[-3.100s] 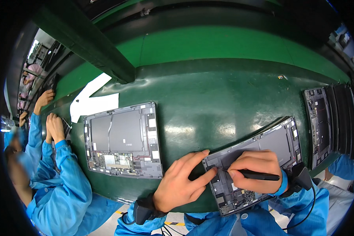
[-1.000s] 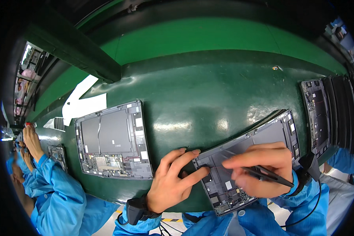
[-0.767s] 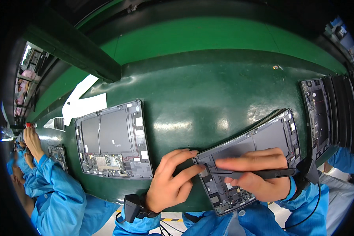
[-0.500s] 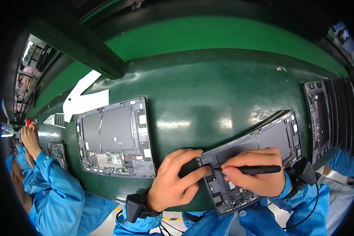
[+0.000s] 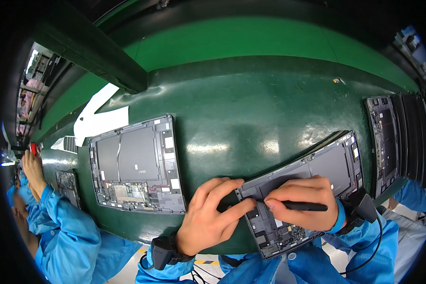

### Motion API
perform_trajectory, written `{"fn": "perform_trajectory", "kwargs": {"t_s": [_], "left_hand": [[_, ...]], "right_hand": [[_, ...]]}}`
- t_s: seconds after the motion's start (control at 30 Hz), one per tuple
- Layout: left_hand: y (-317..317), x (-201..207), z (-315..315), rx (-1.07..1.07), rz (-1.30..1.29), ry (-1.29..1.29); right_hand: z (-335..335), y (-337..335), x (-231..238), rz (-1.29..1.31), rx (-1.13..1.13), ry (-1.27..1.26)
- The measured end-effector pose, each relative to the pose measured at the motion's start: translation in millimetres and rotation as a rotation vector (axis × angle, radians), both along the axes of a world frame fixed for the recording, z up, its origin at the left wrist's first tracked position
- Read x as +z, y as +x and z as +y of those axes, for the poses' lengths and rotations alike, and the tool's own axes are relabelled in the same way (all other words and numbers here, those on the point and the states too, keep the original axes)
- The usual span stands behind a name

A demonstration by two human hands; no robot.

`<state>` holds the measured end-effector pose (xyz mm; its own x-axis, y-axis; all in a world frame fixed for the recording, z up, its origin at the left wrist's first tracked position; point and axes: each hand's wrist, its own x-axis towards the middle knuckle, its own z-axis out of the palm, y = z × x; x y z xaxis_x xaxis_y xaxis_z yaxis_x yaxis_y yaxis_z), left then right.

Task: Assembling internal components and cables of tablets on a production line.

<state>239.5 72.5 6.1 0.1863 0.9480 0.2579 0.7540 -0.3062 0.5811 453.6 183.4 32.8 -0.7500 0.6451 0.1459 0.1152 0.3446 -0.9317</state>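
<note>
An open tablet [image 5: 296, 182] lies tilted before me, its grey inner shell and circuit parts facing up. My left hand [image 5: 208, 217] grips its left edge at the upper corner, one fingertip resting on the inside. In my right hand [image 5: 307, 199] is a black pen-shaped tool [image 5: 305, 206], pinched between thumb and fingers. Its front end points at the tablet's left part, close to my left fingertip; the fingers hide the tip. To the left, a second open tablet [image 5: 136, 165] lies flat, showing a grey tray, a circuit board and red wires.
White paper sheets [image 5: 102, 120] lie at the back left beside a dark post [image 5: 94, 54]. At the right, another open tablet [image 5: 383, 142] leans by a row of dark panels [image 5: 414, 137]. A co-worker's hand [image 5: 32, 168] holds something red at far left, near another device [image 5: 68, 187].
My right hand has shifted slightly left with the tool, whose rear end now sits further left. My left hand keeps its place on the tablet edge.
</note>
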Motion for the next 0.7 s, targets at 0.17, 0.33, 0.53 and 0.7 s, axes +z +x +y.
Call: {"fn": "perform_trajectory", "kwargs": {"t_s": [0.17, 0.33, 0.53, 0.7], "left_hand": [[0.2, 1.7, 0.8, 0.004, 0.033, -0.017], [1.5, -1.1, 0.2, 0.007, -0.009, -0.007], [2.4, 1.0, -0.4, 0.009, 0.012, -0.012], [1.3, -0.9, -1.0, 0.005, 0.029, 0.01]], "right_hand": [[0.8, -2.5, 4.4, -0.028, 0.005, 0.078], [-3.1, -3.3, -1.5, -0.006, -0.052, 0.006], [-4.3, -2.8, -0.7, -0.001, -0.124, -0.047], [-6.7, -2.7, 1.5, -0.032, -0.129, -0.023]]}}
